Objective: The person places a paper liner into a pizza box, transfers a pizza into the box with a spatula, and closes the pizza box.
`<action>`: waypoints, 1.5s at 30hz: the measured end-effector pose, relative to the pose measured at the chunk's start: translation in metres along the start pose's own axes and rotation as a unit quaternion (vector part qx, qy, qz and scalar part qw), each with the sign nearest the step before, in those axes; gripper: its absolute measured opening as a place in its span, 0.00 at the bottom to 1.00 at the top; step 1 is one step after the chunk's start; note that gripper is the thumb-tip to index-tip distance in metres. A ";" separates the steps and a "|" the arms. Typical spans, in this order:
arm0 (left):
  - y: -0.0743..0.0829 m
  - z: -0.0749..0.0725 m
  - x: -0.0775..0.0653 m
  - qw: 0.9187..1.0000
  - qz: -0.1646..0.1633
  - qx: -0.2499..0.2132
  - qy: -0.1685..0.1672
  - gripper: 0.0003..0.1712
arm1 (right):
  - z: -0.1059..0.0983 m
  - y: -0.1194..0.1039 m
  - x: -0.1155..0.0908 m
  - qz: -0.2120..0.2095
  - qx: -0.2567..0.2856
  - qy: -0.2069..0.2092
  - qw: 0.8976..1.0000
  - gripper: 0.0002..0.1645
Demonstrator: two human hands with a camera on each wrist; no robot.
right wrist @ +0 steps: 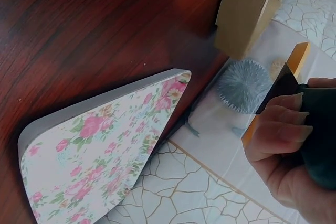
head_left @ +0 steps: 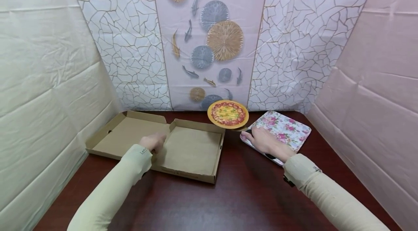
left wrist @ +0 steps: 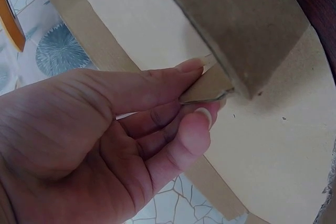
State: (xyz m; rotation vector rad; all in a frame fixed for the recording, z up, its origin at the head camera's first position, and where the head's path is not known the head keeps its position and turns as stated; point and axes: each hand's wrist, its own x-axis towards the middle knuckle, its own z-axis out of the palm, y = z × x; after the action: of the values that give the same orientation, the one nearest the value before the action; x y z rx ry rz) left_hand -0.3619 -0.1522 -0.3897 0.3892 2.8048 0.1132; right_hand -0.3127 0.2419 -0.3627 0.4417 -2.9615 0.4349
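Note:
My right hand (head_left: 264, 140) grips the dark handle (right wrist: 321, 135) of a pizza server. On its blade (right wrist: 282, 86) rests a round toy-like pizza (head_left: 228, 114) with an orange crust, red and yellow topping and green bits, raised near the back wall. My left hand (head_left: 154, 141) is at the middle of an open cardboard pizza box (head_left: 189, 149). In the left wrist view its thumb and fingers (left wrist: 195, 135) pinch a small cardboard flap (left wrist: 210, 85) at the box's side wall.
A floral board (head_left: 289, 129) with rounded corners lies on the dark wood table (head_left: 196, 205) below my right hand. The open box lid (head_left: 130, 135) spreads to the left. Patterned cloth (head_left: 209, 60) hangs behind the table, with plain cloth at both sides.

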 end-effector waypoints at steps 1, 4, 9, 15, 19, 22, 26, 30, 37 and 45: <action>0.000 0.000 -0.001 1.000 0.004 -0.002 -0.001 0.19 | 0.000 -0.001 0.000 -0.002 0.000 0.000 1.000 0.25; 0.001 -0.001 -0.002 1.000 0.012 0.002 -0.002 0.20 | 0.000 -0.004 0.000 -0.009 0.001 0.001 1.000 0.24; 0.001 -0.001 -0.001 1.000 0.010 0.009 -0.003 0.20 | 0.002 -0.008 0.000 -0.015 -0.004 0.002 1.000 0.24; 0.000 -0.002 0.002 1.000 0.004 0.010 0.000 0.17 | 0.002 -0.013 0.000 -0.021 0.000 -0.001 1.000 0.23; 0.000 -0.003 0.003 1.000 0.000 0.009 0.000 0.18 | 0.003 -0.016 0.000 -0.022 0.012 -0.004 1.000 0.23; 0.000 -0.003 0.005 1.000 -0.003 0.006 0.001 0.18 | 0.004 -0.018 0.000 -0.024 0.015 -0.004 1.000 0.23; 0.001 -0.002 0.005 1.000 -0.002 0.006 -0.001 0.18 | 0.007 -0.021 -0.001 -0.028 0.018 -0.010 0.999 0.23; 0.000 -0.001 0.003 1.000 -0.006 0.004 -0.002 0.18 | 0.011 -0.026 0.000 -0.032 0.017 -0.018 0.999 0.24; -0.002 0.000 0.001 1.000 -0.008 0.006 0.008 0.19 | 0.016 -0.032 0.001 -0.043 0.011 -0.011 0.999 0.24; -0.004 0.000 0.003 1.000 -0.001 0.009 0.006 0.17 | 0.019 -0.038 0.003 -0.051 0.023 -0.027 0.998 0.24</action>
State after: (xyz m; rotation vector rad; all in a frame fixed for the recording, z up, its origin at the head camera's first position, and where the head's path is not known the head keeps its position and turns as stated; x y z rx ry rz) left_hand -0.3662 -0.1554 -0.3910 0.3898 2.8204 0.0902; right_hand -0.3051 0.2005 -0.3700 0.6159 -2.9674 0.4889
